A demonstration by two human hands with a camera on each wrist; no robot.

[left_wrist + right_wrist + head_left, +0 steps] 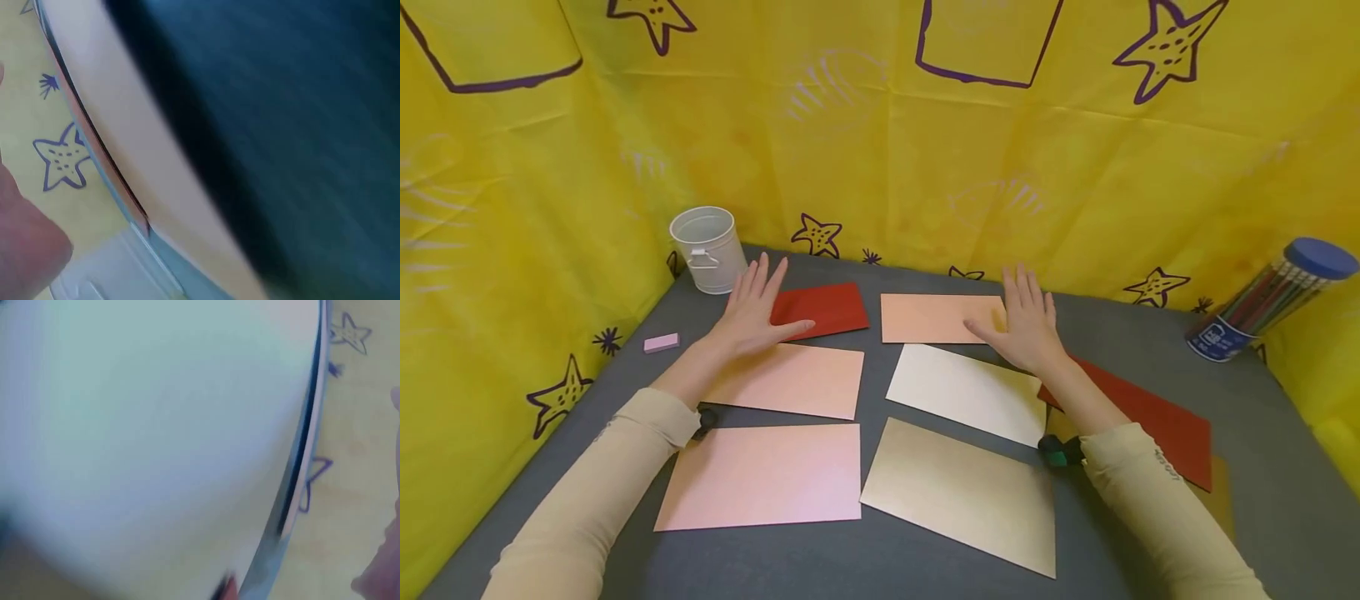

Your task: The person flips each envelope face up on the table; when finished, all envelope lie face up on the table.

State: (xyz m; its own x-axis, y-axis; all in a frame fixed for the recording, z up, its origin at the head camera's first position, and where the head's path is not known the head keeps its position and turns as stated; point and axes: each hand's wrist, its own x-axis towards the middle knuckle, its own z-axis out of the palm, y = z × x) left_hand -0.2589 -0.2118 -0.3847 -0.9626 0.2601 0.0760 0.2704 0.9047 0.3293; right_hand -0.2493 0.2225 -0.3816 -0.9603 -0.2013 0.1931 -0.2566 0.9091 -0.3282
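1. Head view: the left hand [752, 312] lies flat with its fingers spread, over the far edge of a pink sheet [790, 379] and the near corner of a dark red sheet [823, 308]. The right hand [1026, 321] is also flat and open, over the peach sheet [936, 317] and the cream sheet [966, 392]. All lie on the grey counter [1262, 433], with a white bucket [707, 248] at the back left, a pink eraser [661, 342] and a pencil tub [1270, 300].
2. Left wrist view: blurred; pale sheet edge [156, 162], yellow star-printed cloth [59, 162]; hand state cannot be told.
3. Right wrist view: blurred pale sheet [156, 425]; nothing more to tell.
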